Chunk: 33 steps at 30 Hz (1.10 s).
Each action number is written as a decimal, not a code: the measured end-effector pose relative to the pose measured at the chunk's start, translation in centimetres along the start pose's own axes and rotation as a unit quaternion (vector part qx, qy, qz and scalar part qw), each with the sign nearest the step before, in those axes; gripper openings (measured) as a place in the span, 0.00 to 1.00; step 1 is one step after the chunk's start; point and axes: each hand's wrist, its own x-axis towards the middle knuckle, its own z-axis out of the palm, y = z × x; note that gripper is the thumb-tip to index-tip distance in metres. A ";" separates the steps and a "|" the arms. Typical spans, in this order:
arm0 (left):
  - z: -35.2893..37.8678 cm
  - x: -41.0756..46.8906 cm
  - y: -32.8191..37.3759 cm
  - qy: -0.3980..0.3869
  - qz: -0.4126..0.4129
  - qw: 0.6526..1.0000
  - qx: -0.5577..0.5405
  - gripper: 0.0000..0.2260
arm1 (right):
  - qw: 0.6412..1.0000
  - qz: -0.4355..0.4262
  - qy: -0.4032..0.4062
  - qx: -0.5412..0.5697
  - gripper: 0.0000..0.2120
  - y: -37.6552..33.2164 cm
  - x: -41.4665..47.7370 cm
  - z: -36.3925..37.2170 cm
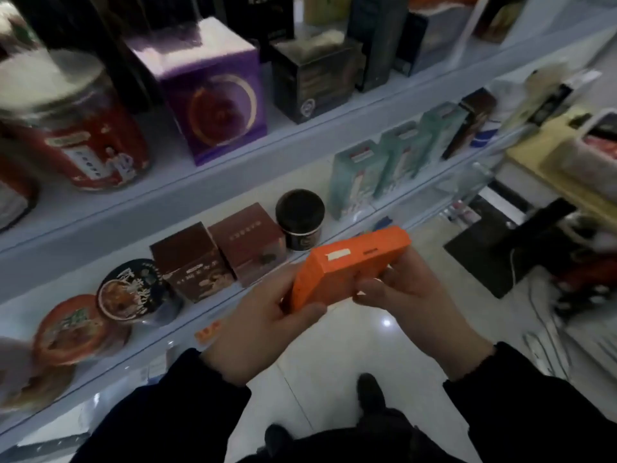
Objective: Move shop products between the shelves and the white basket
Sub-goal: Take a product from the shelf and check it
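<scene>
Holding the orange box [347,265] in my left hand [257,329] and right hand [414,302], I see bare lower shelf [263,192] behind the two brown boxes [217,259], and a narrow gap between black jar [300,218] and teal cartons [357,175]. Bowls [133,292] crowd the left. Above, the red tin [76,128] and purple box [213,95] stand apart with room between. Open floor [334,355] below.

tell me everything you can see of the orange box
The orange box is flat and rectangular, plain bright orange, and looks like cardboard. It appears closed. The narrow side facing up bears a small pale sticker and a dark mark; any print is too blurred to read. It is held tilted in the air in front of the lower shelf, touching nothing there. The left hand grips its near end, and the right hand holds its far end.
</scene>
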 end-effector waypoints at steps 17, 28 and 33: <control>18.3 14.0 7.7 -0.137 -0.046 0.988 -0.058 0.25 | 0.980 0.054 0.176 0.068 0.16 2.0 -2.1 -22.1; 35.8 25.0 11.0 -0.213 -0.109 0.965 -0.105 0.32 | 0.948 0.081 0.223 0.213 0.22 2.1 -2.4 -37.3; 40.3 29.5 11.4 -0.346 -0.144 0.920 -0.115 0.40 | 0.954 0.128 0.224 0.154 0.33 3.6 0.3 -41.2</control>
